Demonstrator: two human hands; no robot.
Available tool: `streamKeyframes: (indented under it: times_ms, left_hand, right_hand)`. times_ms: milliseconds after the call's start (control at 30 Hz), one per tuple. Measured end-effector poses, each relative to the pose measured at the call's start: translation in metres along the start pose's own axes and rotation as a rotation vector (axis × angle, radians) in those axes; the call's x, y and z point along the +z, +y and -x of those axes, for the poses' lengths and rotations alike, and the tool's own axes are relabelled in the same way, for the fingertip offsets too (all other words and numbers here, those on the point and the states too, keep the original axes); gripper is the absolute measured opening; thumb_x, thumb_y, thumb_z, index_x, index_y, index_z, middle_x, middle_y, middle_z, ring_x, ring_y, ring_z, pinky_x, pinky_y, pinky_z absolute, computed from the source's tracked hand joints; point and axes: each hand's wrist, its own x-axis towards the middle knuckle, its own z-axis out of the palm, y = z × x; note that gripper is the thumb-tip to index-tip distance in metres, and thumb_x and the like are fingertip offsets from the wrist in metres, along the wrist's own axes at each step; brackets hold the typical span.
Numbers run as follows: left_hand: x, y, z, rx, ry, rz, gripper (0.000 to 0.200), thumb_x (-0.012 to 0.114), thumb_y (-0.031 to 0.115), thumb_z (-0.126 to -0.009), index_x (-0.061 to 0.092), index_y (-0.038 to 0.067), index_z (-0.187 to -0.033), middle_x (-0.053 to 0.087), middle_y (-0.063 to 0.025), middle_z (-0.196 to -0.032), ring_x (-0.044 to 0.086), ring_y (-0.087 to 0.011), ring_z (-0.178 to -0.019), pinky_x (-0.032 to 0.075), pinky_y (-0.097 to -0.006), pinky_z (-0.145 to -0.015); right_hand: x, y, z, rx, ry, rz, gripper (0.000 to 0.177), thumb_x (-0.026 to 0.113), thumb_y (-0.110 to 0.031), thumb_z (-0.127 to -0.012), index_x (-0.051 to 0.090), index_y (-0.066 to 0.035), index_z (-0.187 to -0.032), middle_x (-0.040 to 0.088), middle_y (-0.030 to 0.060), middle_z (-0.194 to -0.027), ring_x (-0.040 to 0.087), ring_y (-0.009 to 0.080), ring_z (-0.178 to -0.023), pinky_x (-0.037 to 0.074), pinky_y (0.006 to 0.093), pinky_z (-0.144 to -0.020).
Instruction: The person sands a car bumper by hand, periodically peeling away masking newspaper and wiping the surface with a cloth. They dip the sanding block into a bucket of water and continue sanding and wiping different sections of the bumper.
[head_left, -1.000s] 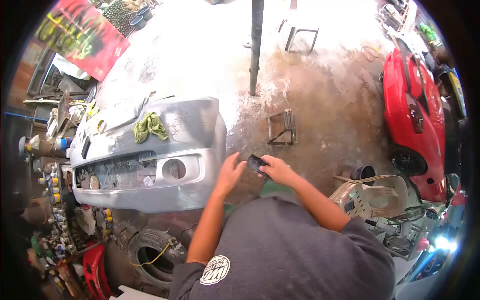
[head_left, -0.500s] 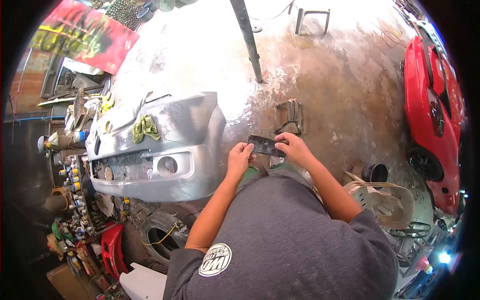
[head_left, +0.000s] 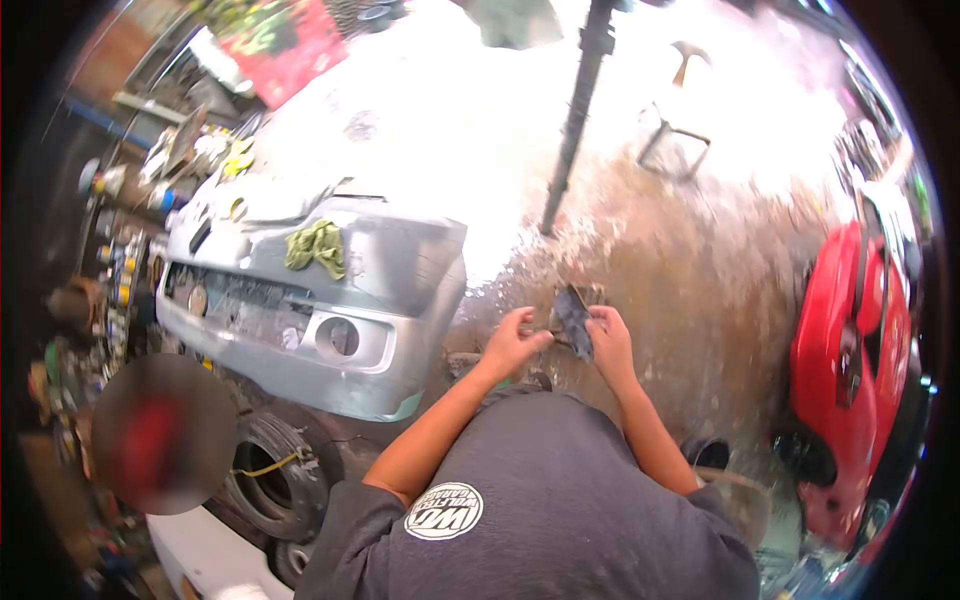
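Observation:
In front of my body, my right hand (head_left: pixel 610 345) pinches a dark grey, creased sheet (head_left: pixel 573 322) that looks like sandpaper. The sheet hangs at a slant, with its lower end by my fingers. My left hand (head_left: pixel 515 345) is just left of it, holding nothing, thumb and fingers apart with a gap to the sheet. Left of my hands stands a grey car bumper (head_left: pixel 390 270) with a round lamp opening. A crumpled green cloth (head_left: pixel 318 248) lies on top of the bumper.
A dark post (head_left: pixel 578 130) rises ahead. Beyond it stands a small metal frame (head_left: pixel 675 140). On the right is a red car (head_left: pixel 835 330). Tires (head_left: pixel 268 475) lie at lower left, near shelves of cans (head_left: pixel 125 265). A red painted panel (head_left: pixel 295 50) is at upper left.
My left hand has let go of the dark sheet, which both hands held before. The sheet has turned from level to slanted in my right hand. The whole view has shifted.

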Motion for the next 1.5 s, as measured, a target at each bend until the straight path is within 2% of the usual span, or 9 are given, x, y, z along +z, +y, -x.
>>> streamKeyframes:
  times_ms: [200,433,600,733,800,1000,1067,1233,1500]
  left_hand:
    - [-0.058,0.031,-0.012,0.26,-0.098,-0.248,0.13,0.089,0.047,-0.076,0.008,-0.008,-0.161,0.013,-0.0282,-0.168,0.015,-0.0397,-0.158,0.021,-0.0434,-0.127]
    - [-0.129,-0.017,-0.023,0.276,0.346,-0.125,0.123,0.082,0.032,-0.08,0.0,-0.002,-0.164,0.005,-0.0312,-0.169,0.009,-0.0412,-0.159,0.02,-0.0428,-0.127]
    - [-0.164,-0.061,0.011,0.012,0.595,0.22,0.095,0.039,-0.012,-0.078,0.009,0.005,-0.166,0.016,-0.0236,-0.171,0.013,-0.0318,-0.16,0.013,-0.0365,-0.129]
    - [-0.202,-0.089,0.036,-0.051,1.097,0.33,0.087,0.044,-0.01,-0.084,0.016,0.003,-0.165,0.028,-0.0261,-0.167,0.026,-0.0358,-0.156,0.021,-0.0361,-0.126]
    - [-0.23,-0.083,0.045,-0.067,1.282,0.015,0.082,0.046,-0.009,-0.086,0.019,-0.002,-0.162,0.019,-0.0303,-0.167,0.022,-0.041,-0.156,0.024,-0.0419,-0.126]
    - [-0.29,-0.101,-0.016,-0.446,1.385,-0.633,0.085,0.063,0.007,-0.086,0.022,-0.004,-0.16,0.017,-0.0316,-0.166,0.018,-0.0455,-0.156,0.022,-0.049,-0.127]
    - [-0.269,-0.106,-0.034,-0.445,1.345,-0.5,0.089,0.068,0.014,-0.086,0.022,-0.008,-0.158,0.016,-0.0336,-0.165,0.015,-0.0485,-0.155,0.02,-0.0524,-0.127]
    - [-0.195,-0.103,-0.073,-0.501,1.445,-0.398,0.093,0.069,0.03,-0.088,0.022,-0.011,-0.157,0.017,-0.0363,-0.164,0.014,-0.0496,-0.156,0.018,-0.0542,-0.127]
    - [-0.295,-0.117,-0.095,-0.549,1.795,-0.364,0.075,0.054,0.037,-0.102,0.03,-0.012,-0.154,0.025,-0.0312,-0.164,0.019,-0.0466,-0.155,0.02,-0.0537,-0.126]
  right_hand:
    - [0.072,-0.036,-0.052,0.061,-0.307,-0.046,0.032,0.063,-0.008,-0.097,0.06,0.002,-0.127,0.069,0.0072,-0.099,0.064,0.0113,-0.089,0.052,0.0279,-0.078]
    - [0.19,-0.084,-0.094,0.0,-0.629,-0.118,0.034,0.061,-0.005,-0.098,0.056,0.001,-0.131,0.068,0.0101,-0.11,0.064,0.0097,-0.095,0.052,0.0256,-0.083]
    - [0.26,-0.122,-0.1,0.086,-0.825,-0.05,0.039,0.061,-0.009,-0.1,0.052,0.002,-0.136,0.065,0.0162,-0.129,0.067,0.0193,-0.099,0.054,0.0309,-0.088]
    - [0.323,-0.084,-0.172,-0.325,-0.933,0.315,0.047,0.065,-0.017,-0.099,0.049,0.002,-0.14,0.063,0.0216,-0.132,0.066,0.029,-0.112,0.054,0.0375,-0.093]
    - [0.362,-0.108,-0.186,-0.481,-0.989,0.426,0.048,0.065,-0.016,-0.099,0.049,0.001,-0.141,0.061,0.0208,-0.135,0.067,0.0279,-0.113,0.054,0.0374,-0.093]
    - [0.529,-0.172,-0.203,-1.209,-1.084,0.582,0.052,0.064,-0.019,-0.099,0.047,0.003,-0.144,0.051,0.0294,-0.143,0.056,0.0419,-0.128,0.048,0.0455,-0.105]
    - [0.58,-0.175,-0.207,-1.356,-1.093,0.567,0.056,0.064,-0.022,-0.1,0.046,0.005,-0.145,0.047,0.0322,-0.146,0.048,0.0462,-0.136,0.043,0.0482,-0.111]
    - [0.68,-0.14,-0.226,-1.494,-1.206,0.663,0.082,0.063,-0.051,-0.097,0.039,0.004,-0.153,0.031,0.0349,-0.159,0.03,0.0504,-0.148,0.028,0.0521,-0.122]
    - [0.689,-0.143,-0.23,-1.566,-1.25,0.805,0.094,0.058,-0.061,-0.097,0.032,0.006,-0.157,0.023,0.0369,-0.163,0.019,0.0506,-0.154,0.02,0.0553,-0.124]
